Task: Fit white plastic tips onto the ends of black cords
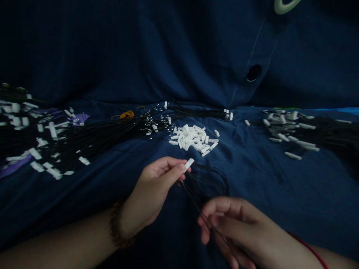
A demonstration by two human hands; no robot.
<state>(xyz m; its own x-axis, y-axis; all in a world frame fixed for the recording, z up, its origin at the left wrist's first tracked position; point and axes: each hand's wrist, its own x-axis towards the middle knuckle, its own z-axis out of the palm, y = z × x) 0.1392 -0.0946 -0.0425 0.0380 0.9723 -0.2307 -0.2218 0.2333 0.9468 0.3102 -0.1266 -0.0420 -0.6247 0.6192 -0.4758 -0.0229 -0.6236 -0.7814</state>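
Note:
Between its thumb and fingers, my left hand (pixel 158 183) pinches a small white plastic connector (pixel 189 163). Thin black wires (pixel 192 196) run from beside that connector down toward my right hand (pixel 238 228), and others loop out to the right. The fingers of my right hand are curled, with the wires passing along them; how firmly they are gripped I cannot tell. Just beyond my left hand lies a loose pile of white connectors (pixel 193 138) on the dark blue cloth (pixel 252 172).
Bundles of black wires with white connectors (pixel 52 129) spread over the left side. Another such bundle (pixel 297 129) lies at the right. Orange wire (pixel 127 114) sits behind the middle wires. A blue cloth wall (pixel 182 52) with a round hole (pixel 254 73) rises at the back.

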